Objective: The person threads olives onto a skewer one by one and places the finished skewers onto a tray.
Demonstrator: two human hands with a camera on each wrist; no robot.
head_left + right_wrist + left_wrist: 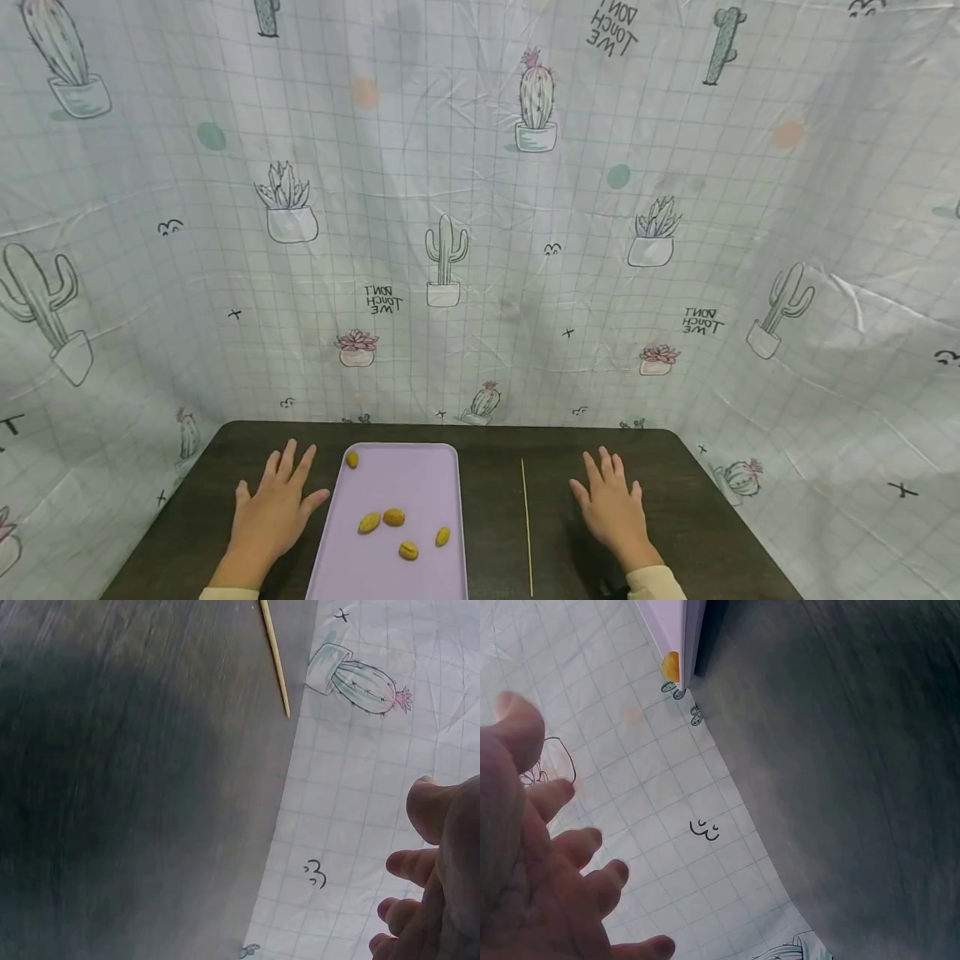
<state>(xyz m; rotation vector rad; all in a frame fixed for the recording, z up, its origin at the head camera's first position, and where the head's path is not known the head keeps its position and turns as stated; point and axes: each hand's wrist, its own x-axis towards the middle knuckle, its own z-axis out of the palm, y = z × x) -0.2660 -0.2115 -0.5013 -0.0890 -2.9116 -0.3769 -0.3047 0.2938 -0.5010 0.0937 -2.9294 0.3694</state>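
My left hand point(272, 515), fingers spread, is over the table to the left of a light purple tray point(416, 475) and holds nothing. Several small yellow-brown oval pieces, like dried fruits or olives, lie in the tray; one piece point(393, 517) sits near its middle and another point(352, 459) in its far left corner. To the tray's right a thin wooden skewer point(527, 525) lies lengthwise on the table. My right hand point(613, 510) is to the right of the skewer, its fingers apart and nothing in them. In the right wrist view the skewer's pointed tip point(286, 712) shows.
The dark wooden table point(487, 500) has rounded far corners. A pale checked curtain point(480, 192) printed with cacti hangs behind it and along both sides, close to the table's edges.
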